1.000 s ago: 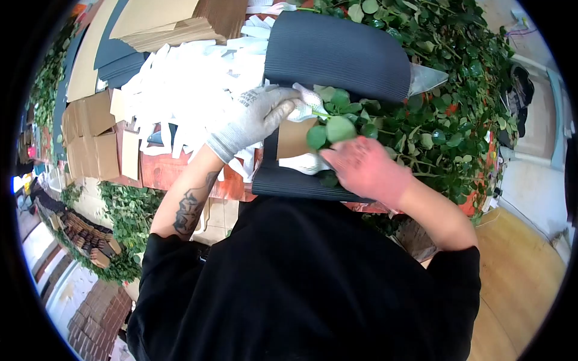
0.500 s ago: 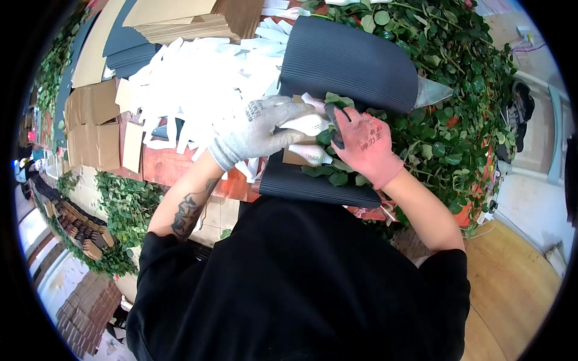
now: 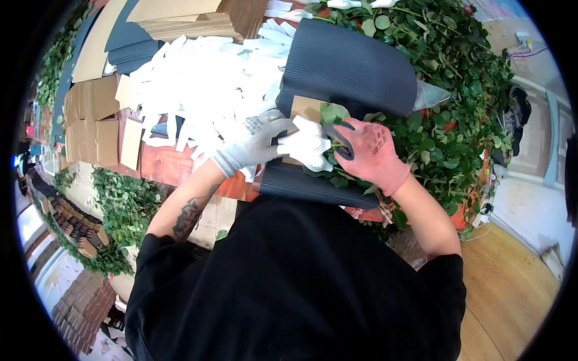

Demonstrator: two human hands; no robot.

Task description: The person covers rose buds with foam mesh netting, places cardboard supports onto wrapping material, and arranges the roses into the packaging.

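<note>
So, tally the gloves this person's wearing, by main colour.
Grey-white glove: 1, on the left hand
Pink glove: 1, on the right hand
Total: 2

1. A single head-worn camera looks forward and steeply down over the person's black shirt [image 3: 295, 277], which fills the lower middle.
2. It faces across the bench [image 3: 165, 162] from the near edge, with the left hand [image 3: 248, 142] and right hand [image 3: 371, 154] close, around mid-view.
3. Its wide, rounded field passes the bench's right edge and catches tiled floor [image 3: 208, 221] below the near one.
</note>
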